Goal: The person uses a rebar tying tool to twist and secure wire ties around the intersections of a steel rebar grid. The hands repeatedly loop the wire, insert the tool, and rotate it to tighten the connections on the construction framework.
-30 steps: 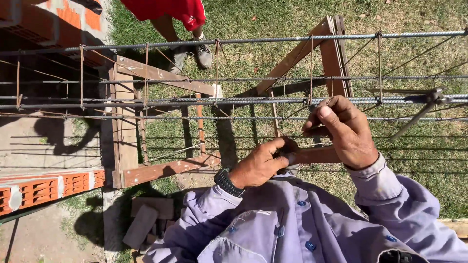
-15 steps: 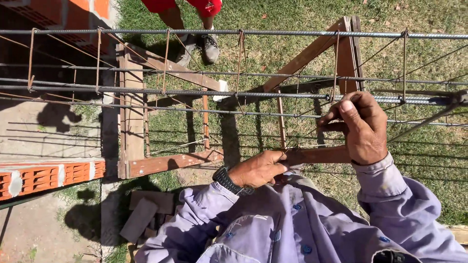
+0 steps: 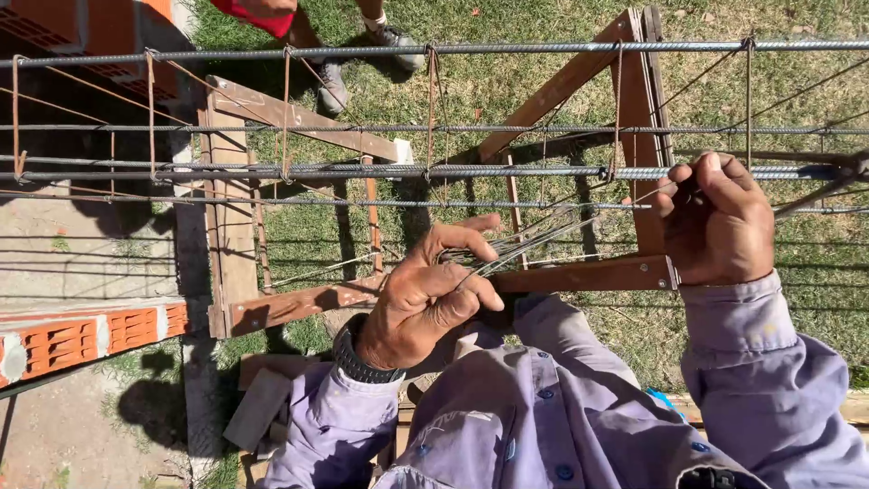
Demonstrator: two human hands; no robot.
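Rebar cage [image 3: 507, 170] on wooden trestles [image 3: 579, 272], with wire ties in hand

Cage lies level across the trestles, lifted clear of the grass for working. Right hand [image 3: 715, 222], at 3 o'clock, is curled round the near bar, steadying a stirrup [image 3: 621, 109]. Left hand [image 3: 425, 294], centre, pinches a bundle of thin tie wires [image 3: 529, 243], fanned toward 2 o'clock, ready for separating.

**Sunlit yard, brick and grass**

Hard sun throws sharp shadows across the grass [image 3: 507, 91]. Wooden trestles [image 3: 272, 308] stand on it, brown and weathered. At the left edge runs an orange hollow-brick wall [image 3: 81, 330] beside a bare concrete path [image 3: 81, 254]. Loose bricks [image 3: 262, 403] lie below. Another person's shoes [image 3: 398, 41] show at the top.
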